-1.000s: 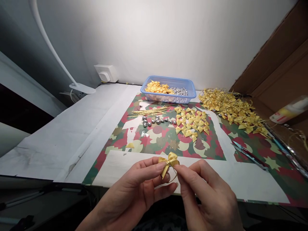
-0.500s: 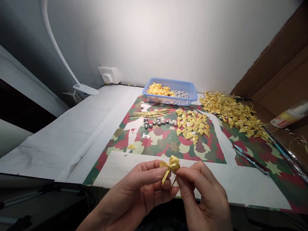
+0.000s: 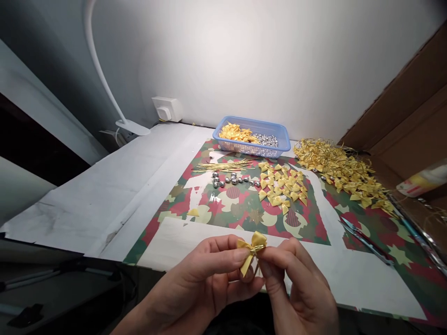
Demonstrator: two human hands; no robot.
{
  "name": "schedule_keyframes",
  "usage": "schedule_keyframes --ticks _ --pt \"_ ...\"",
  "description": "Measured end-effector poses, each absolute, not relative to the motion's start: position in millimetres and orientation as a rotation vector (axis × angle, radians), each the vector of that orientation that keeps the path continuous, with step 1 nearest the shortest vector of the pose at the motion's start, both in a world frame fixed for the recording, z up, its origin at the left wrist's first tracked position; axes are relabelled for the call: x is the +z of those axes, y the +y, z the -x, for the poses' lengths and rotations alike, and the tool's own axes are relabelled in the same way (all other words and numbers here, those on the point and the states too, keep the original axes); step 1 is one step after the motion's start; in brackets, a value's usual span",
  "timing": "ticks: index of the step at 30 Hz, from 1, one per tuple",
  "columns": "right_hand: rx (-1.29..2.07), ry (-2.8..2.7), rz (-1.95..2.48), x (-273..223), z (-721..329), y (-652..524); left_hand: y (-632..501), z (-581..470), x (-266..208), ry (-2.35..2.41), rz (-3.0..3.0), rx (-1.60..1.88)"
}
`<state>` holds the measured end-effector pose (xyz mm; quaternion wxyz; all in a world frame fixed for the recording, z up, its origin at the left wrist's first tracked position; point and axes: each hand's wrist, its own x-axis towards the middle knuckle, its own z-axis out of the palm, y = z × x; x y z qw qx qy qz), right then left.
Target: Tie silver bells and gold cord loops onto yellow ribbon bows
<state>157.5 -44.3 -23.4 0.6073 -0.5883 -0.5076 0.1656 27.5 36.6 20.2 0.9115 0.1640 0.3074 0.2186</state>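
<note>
A yellow satin ribbon bow [image 3: 257, 241] is pinched between the thumb and fingers of my left hand [image 3: 213, 265], close to the table's front edge. Thin gold tie [image 3: 257, 249] wraps around the bow's middle. The fingertips of my right hand [image 3: 298, 274] close on that tie at the bow's right side, and a strand hangs below. Beyond my hands, several yellow bows [image 3: 282, 184] are laid out on the patterned sheet. Silver bells or beads [image 3: 233, 179] sit in a row left of them, with a bundle of gold ties [image 3: 223, 166] behind.
A blue basket [image 3: 251, 151] holding yellow bows and small silver pieces stands against the wall. To the right lie a heap of tied bows [image 3: 342, 167] and a pair of scissors [image 3: 366, 242]. A bottle [image 3: 424, 181] rests beside cardboard. A white lamp [image 3: 134, 127] stands left.
The camera view has shifted slightly. The tie at the bow's middle shows as a more distinct band across it; both hands keep their hold.
</note>
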Motion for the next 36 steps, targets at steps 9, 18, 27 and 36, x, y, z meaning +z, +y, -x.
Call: schedule_keyframes --ticks 9,18,27,36 --pt "0.367 -1.176 1.42 -23 -157 -46 37 -26 19 0.664 -0.427 0.441" --pt "0.392 -1.215 1.377 -28 -172 -41 32 -28 14 0.708 -0.478 0.476" --pt "0.405 -1.078 1.494 -27 -165 -44 30 -29 12 0.857 -0.833 0.594" --pt "-0.219 -1.585 1.496 -18 -170 -34 29 -36 18 0.951 -1.117 0.67"
